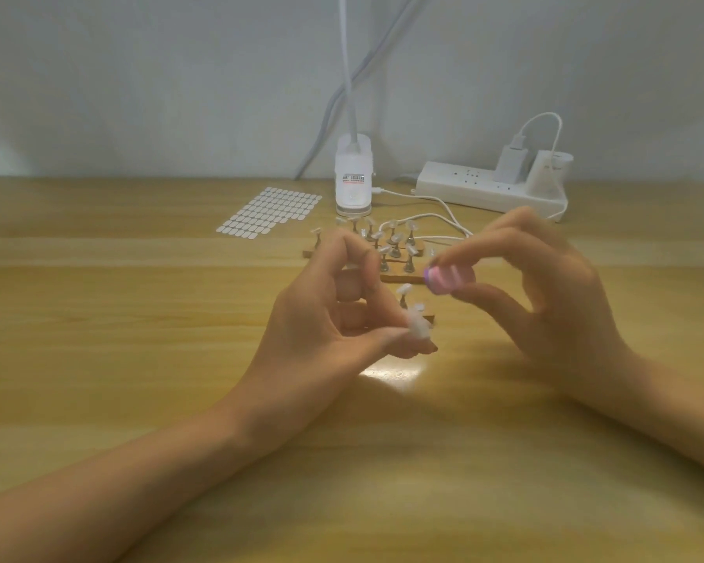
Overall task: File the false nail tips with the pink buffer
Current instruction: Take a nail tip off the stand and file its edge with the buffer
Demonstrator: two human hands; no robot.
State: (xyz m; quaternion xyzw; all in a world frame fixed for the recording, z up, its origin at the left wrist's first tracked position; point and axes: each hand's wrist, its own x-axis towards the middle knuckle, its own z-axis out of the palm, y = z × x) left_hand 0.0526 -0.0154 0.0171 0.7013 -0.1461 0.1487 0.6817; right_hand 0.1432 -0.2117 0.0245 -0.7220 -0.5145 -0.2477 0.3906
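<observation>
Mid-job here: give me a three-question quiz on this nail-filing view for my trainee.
1. True or false: the pink buffer is lying flat on the table.
2. Which hand pinches the false nail tip? A) left B) right C) neither
3. Fill in: the sheet of small oval stickers lies to the ___ of the lamp base.

Key:
1. False; the right hand holds it in the air.
2. A; the left hand.
3. Left.

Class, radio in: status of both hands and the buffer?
Left hand pinching nail tip. Right hand gripping pink buffer, apart from tip. Nothing between them.
</observation>
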